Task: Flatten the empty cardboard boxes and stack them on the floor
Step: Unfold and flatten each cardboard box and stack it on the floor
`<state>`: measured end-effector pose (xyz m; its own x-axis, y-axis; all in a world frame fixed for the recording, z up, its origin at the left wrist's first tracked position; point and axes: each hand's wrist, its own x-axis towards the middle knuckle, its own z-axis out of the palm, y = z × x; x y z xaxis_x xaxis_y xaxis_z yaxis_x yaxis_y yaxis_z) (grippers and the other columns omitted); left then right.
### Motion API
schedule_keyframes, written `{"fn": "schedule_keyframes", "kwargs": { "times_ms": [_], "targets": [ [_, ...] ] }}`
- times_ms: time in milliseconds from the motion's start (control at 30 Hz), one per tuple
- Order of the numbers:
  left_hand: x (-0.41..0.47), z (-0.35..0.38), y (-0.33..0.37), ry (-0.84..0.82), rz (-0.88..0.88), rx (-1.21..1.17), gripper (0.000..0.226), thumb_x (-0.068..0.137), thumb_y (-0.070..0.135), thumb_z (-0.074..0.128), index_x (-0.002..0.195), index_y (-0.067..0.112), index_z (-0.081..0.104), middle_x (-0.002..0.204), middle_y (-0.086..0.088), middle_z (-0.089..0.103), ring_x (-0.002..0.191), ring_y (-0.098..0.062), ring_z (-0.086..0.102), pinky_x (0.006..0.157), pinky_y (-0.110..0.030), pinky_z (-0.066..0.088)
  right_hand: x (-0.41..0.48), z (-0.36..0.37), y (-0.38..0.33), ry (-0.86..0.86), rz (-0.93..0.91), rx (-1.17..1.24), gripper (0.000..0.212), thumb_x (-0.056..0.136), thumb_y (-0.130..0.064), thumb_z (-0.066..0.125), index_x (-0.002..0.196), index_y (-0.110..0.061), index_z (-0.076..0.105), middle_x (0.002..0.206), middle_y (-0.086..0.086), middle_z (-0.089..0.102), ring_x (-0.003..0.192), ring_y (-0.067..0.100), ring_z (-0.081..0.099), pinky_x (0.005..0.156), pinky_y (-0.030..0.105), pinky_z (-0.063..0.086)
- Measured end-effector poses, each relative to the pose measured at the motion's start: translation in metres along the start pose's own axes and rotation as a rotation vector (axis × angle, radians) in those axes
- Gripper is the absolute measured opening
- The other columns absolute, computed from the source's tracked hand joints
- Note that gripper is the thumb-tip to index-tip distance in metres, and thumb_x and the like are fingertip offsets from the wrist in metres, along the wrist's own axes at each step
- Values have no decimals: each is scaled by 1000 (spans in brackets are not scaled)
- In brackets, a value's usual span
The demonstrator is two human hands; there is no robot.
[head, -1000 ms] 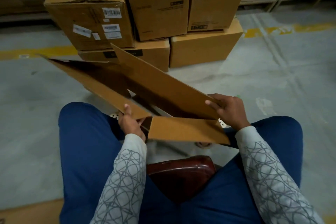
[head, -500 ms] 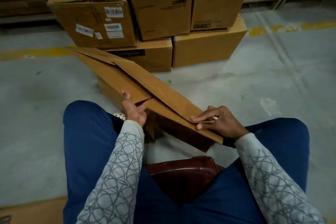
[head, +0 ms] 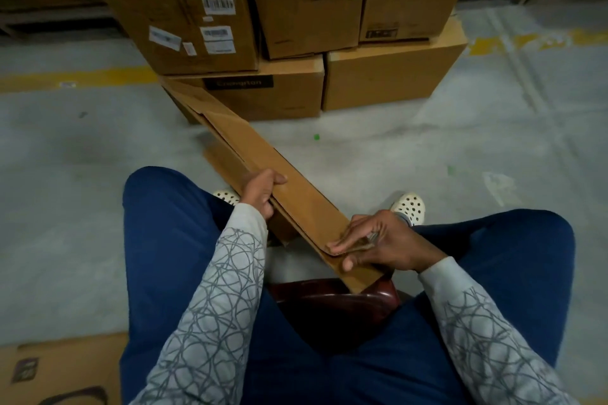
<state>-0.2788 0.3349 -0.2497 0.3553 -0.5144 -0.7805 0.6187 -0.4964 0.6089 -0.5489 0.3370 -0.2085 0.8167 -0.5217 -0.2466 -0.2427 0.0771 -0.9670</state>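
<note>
Head view showed the cardboard box (head: 263, 168) collapsed flatter than a moment earlier, slanting from the stacked boxes (head: 388, 76) toward the person; left hand (head: 260, 191) gripped its edge, right hand (head: 378, 246) pinched its near end.

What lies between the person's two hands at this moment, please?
In the head view, only a bare stretch of the folded cardboard box runs between the left hand and the right hand, which both hold it.
</note>
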Motion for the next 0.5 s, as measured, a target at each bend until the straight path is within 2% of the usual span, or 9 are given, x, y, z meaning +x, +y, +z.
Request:
{"fn": "schedule_keyframes", "kwargs": {
  "times_ms": [100,167,233,267,300,333,400,433,500],
  "targets": [
    [-1,-1,-4,39,35,-107,43,74,-19,66,115,-7,61,105,-25,71,92,-41,73,82,-59,61,-4,-8,6,-108,20,19,45,72,-16,90,115,-9,78,120,8,76,118,21,69,107,31,50],
    [-8,3,-4,34,76,-200,47,76,-20,65,120,-5,60,95,-19,71,83,-36,72,76,-51,63,-10,-26,3,-55,24,124,48,78,-31,84,120,-11,77,127,12,73,124,30,66,112,41,49],
    [-13,5,-1,19,117,-315,45,79,-19,64,120,-1,62,102,-16,72,89,-35,71,81,-50,62,-15,-46,0,274,30,184,33,99,-40,62,120,-19,77,127,10,73,123,29,66,109,51,49],
    [-14,3,2,13,133,-373,46,80,-18,64,123,0,62,111,-17,72,97,-37,71,85,-53,61,-17,-56,2,487,46,180,40,102,-49,52,121,-22,76,128,5,73,123,26,66,106,50,50],
    [-13,-2,4,8,153,-414,52,80,-17,66,129,0,61,120,-18,71,105,-38,70,87,-56,60,-17,-65,4,659,74,159,48,98,-60,52,122,-25,74,129,0,72,123,24,64,102,45,49],
    [-12,-7,8,10,164,-453,59,79,-15,69,134,2,59,126,-18,70,112,-39,69,87,-58,60,-15,-73,14,792,153,106,55,89,-71,60,121,-28,73,129,-3,71,124,22,63,100,40,48],
    [-8,-21,14,21,161,-504,65,77,-8,75,137,9,57,127,-15,71,117,-37,67,87,-56,60,-10,-81,25,930,451,28,81,57,-90,73,116,-35,68,134,1,66,127,26,60,102,42,51],
    [-10,-26,18,2,165,-512,64,78,-5,76,137,11,57,127,-13,71,118,-36,67,90,-56,59,-6,-82,29,934,608,105,91,49,-92,75,118,-34,61,138,8,60,129,31,58,100,46,53],
    [-19,-31,21,-50,182,-525,54,84,-2,72,134,14,58,123,-10,73,114,-32,69,95,-56,56,3,-80,30,882,746,534,86,68,-75,80,128,-23,47,140,22,50,126,43,60,83,50,58]
  ]
}}
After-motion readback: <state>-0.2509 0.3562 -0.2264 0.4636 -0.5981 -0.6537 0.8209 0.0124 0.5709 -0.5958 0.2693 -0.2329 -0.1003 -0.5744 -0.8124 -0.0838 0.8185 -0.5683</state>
